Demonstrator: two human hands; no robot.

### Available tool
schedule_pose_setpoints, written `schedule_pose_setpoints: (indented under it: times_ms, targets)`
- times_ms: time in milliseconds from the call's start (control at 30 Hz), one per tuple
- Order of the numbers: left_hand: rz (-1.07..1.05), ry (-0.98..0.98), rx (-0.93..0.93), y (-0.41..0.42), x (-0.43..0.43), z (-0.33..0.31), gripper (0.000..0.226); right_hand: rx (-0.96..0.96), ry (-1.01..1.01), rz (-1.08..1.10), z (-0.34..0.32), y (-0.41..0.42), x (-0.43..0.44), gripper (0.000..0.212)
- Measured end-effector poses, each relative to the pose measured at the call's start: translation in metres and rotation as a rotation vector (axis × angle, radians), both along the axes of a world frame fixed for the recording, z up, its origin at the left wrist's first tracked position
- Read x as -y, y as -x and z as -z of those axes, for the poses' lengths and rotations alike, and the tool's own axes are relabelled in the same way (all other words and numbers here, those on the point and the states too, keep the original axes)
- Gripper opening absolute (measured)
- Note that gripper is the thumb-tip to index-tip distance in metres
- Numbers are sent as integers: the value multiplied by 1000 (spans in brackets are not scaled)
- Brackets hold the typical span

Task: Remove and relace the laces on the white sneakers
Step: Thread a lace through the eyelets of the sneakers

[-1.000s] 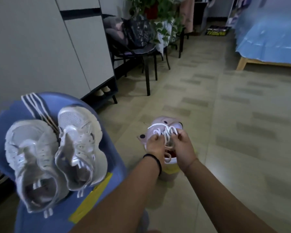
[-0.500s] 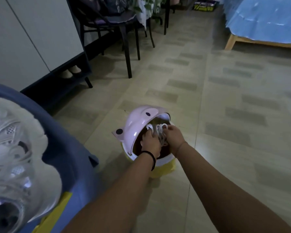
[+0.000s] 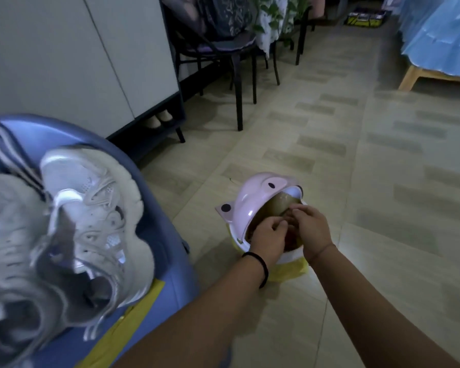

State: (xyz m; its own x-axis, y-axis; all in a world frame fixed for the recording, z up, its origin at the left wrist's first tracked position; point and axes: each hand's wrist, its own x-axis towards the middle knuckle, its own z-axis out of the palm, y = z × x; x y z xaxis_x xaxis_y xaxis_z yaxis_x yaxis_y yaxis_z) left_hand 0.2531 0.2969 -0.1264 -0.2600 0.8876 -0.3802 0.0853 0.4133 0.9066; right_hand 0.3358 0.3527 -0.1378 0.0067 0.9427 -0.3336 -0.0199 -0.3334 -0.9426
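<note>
Two white sneakers lie side by side on a blue seat at the left: one nearer the middle, the other at the frame edge, blurred. Both show empty eyelets. On the floor stands a small bin with a raised pink lid. My left hand and my right hand are together at the bin's mouth, fingers curled downward. No lace shows between the fingers or in the opening.
A yellow bag lines the bin. A white cabinet runs along the left wall, with a black chair and a plant behind it. A blue-covered bed stands at the far right. Tiled floor spreads between.
My hands carried the bunched white laces down into the bin's mouth. The laces showed between my fingers before and are out of sight now. The view swung back toward the sneakers.
</note>
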Motion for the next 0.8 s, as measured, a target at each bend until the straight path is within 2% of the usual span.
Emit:
schedule_pose_setpoints:
  times_ms: [133, 267, 400, 500, 534, 667, 800]
  targets:
    - [-67, -94, -61, 27, 57, -49, 29, -49, -84, -28, -46, 22, 45, 15]
    - [-181, -207, -18, 64, 119, -92, 25, -58, -157, -198, -81, 71, 93, 18]
    - [-533, -277, 3, 112, 182, -119, 28, 5, -264, -433, -104, 134, 147, 26]
    - [-811, -261, 39, 139, 214, -125, 29, 66, -280, -565, -117, 176, 175, 14]
    - [-869, -242, 46, 145, 223, -125, 26, 102, -277, -572, -121, 186, 183, 14]
    - [-980, -252, 133, 158, 248, -118, 17, 255, -251, -479, -123, 212, 202, 49]
    - [-1045, -338, 212, 174, 264, -120, 21, 294, -308, -341, -122, 223, 203, 45]
